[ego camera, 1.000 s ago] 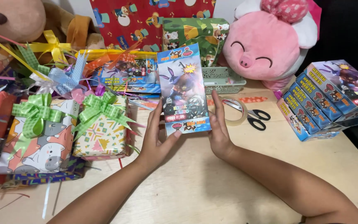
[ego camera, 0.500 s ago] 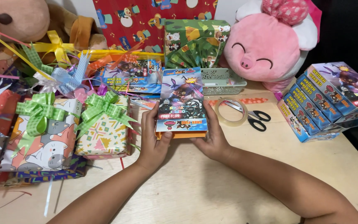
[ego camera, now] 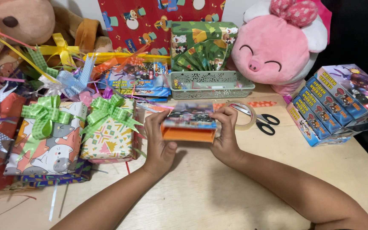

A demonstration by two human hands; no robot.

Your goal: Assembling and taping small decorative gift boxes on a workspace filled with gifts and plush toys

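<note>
Both my hands hold a flat colourful printed box (ego camera: pixel 189 125) just above the wooden table (ego camera: pixel 218 191), tipped so its orange bottom edge faces me. My left hand (ego camera: pixel 159 140) grips its left side with the fingers curled over the top. My right hand (ego camera: pixel 225 134) grips the right side the same way. Directly behind the box lie a tape roll (ego camera: pixel 245 116) and black-handled scissors (ego camera: pixel 265 122).
Wrapped gifts with green bows (ego camera: pixel 107 127) crowd the left. A stack of similar boxes (ego camera: pixel 337 102) leans at the right. A green plastic basket (ego camera: pixel 209 85), a pink plush pig (ego camera: pixel 277 47), a brown plush toy (ego camera: pixel 22 17) and red wrapping paper (ego camera: pixel 150 21) line the back.
The box stood upright between my palms facing me; I have tipped it back and down until it lies nearly flat, orange edge toward me, and my fingers have closed over it.
</note>
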